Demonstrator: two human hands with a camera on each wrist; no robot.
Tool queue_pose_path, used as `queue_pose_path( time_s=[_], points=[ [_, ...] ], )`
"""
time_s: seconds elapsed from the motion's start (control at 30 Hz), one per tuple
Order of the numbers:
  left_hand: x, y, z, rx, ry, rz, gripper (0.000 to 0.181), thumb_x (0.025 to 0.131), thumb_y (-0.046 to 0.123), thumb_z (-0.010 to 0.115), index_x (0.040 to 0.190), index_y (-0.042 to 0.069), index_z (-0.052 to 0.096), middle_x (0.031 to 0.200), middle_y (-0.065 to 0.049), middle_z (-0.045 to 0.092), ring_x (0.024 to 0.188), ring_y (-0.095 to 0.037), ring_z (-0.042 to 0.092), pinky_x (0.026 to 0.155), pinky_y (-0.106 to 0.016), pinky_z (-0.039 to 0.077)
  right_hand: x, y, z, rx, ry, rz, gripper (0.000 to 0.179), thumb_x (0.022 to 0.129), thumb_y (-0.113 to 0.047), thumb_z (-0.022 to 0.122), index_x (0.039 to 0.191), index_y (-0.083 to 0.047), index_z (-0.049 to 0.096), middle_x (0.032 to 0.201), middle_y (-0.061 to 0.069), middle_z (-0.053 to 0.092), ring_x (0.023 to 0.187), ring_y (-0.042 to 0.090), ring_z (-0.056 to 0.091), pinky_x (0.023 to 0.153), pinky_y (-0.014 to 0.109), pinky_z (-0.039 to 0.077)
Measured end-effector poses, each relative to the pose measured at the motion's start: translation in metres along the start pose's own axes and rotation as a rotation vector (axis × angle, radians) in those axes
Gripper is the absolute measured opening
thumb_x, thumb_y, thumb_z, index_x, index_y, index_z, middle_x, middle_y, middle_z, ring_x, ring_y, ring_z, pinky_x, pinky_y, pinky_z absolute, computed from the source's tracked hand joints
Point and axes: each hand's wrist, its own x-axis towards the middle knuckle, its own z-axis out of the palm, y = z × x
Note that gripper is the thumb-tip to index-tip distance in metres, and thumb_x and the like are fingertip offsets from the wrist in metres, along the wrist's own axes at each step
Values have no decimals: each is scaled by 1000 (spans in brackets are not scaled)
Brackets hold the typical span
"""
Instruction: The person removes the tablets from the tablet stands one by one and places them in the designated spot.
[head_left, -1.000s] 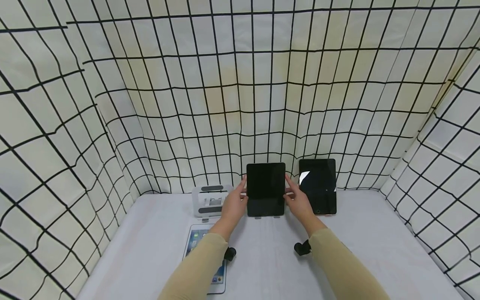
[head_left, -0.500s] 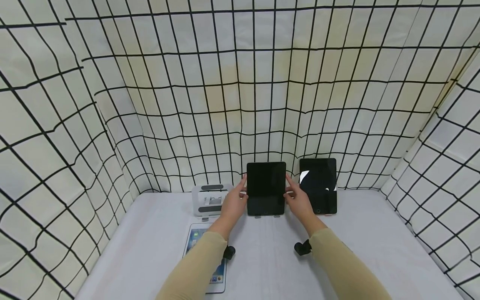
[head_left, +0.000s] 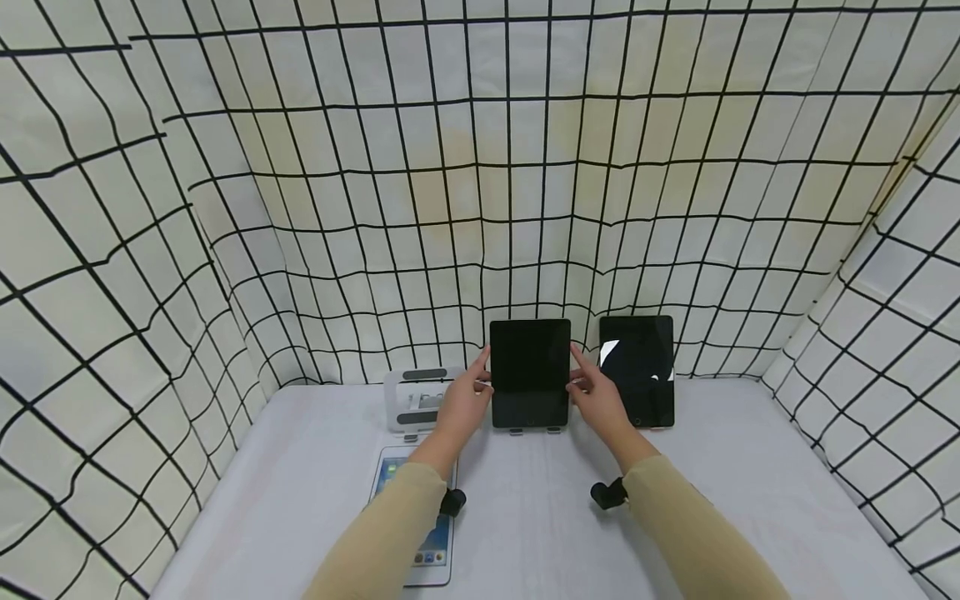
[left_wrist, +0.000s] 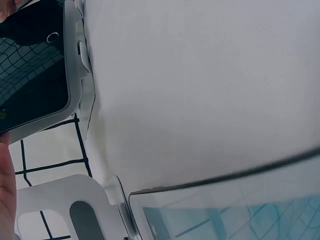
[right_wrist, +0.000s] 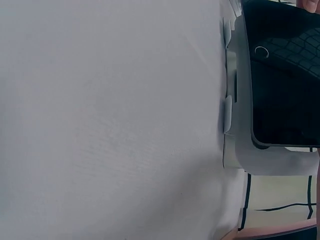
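A black-screened tablet (head_left: 530, 375) stands upright at the back middle of the table, on a white stand (right_wrist: 242, 125) whose small front tabs show in the right wrist view. My left hand (head_left: 462, 405) grips its left edge, thumb towards the front. On the opposite edge my right hand (head_left: 603, 410) holds it the same way. Both wrist views show the tablet's lower part and round button near the stand's lip, with only bits of my hands at the frame edges. Whether the tablet bears fully on the stand, I cannot tell.
Another black tablet (head_left: 637, 371) leans upright just right of my right hand. To the left is a white stand with grey pads (head_left: 422, 418). A white tablet with a lit screen (head_left: 435, 542) lies flat under my left forearm. Black-gridded white walls (head_left: 450, 250) enclose the table.
Over the last half second, the held tablet has shifted slightly up and to the left, both hands still on its edges. Before that it was nearly still.
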Motion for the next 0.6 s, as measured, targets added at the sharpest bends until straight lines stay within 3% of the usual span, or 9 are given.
queue_pose_path(
  time_s=[0.33, 0.6],
  points=[
    [-9, 5, -5, -8, -48, -37, 78, 95, 8, 62, 155, 44, 27, 120, -1, 64, 103, -17, 65, 75, -35, 54, -12, -3, -7, 97, -55, 21, 78, 95, 2, 59, 156, -37, 29, 116, 15, 58, 101, 26, 63, 79, 39, 57],
    [-23, 5, -8, -78, -77, -10, 78, 95, 3, 61, 155, 41, 28, 117, -1, 62, 102, -18, 65, 78, -35, 54, -19, -3, -10, 113, -89, 45, 78, 94, 4, 60, 157, -30, 31, 110, 14, 58, 99, 26, 64, 73, 35, 56]
  ],
)
